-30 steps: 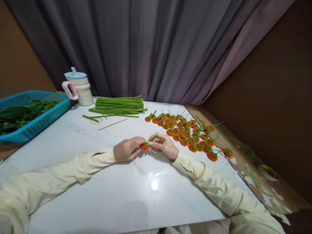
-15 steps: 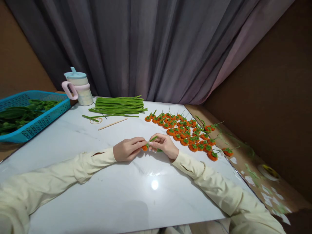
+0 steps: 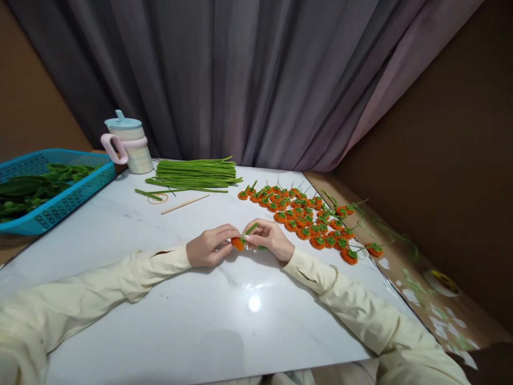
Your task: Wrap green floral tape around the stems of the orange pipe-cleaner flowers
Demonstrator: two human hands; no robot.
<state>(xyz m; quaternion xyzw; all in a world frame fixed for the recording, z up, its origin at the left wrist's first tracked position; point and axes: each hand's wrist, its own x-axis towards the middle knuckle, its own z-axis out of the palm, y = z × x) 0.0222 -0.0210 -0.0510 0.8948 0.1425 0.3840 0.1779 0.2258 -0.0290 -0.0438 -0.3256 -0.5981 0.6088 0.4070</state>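
Observation:
Above the middle of the table, my left hand (image 3: 212,246) has its fingers closed on a small orange pumpkin (image 3: 238,244) that looks made of fuzzy chenille stem. My right hand (image 3: 270,240) pinches the green piece (image 3: 251,229) at the pumpkin's top, and a short end of it sticks up past the fingers. Part of another green bit shows under the right hand. To the right lie several finished-looking orange pumpkins (image 3: 303,233) with green tops and thin stems. Behind the hands is a bundle of green chenille stems (image 3: 192,174).
A wooden stick (image 3: 185,204) and a thin tan ring (image 3: 157,199) lie on the white marbled table (image 3: 180,326). At the back left stands a tumbler (image 3: 138,155) with a pink handle. A blue basket (image 3: 48,216) holds green leaves. Scraps and a tape roll (image 3: 441,283) lie right.
My left fingers have shifted slightly, and more of the orange pumpkin shows between the hands. My right hand keeps nearly the same place. Everything else is unmoved.

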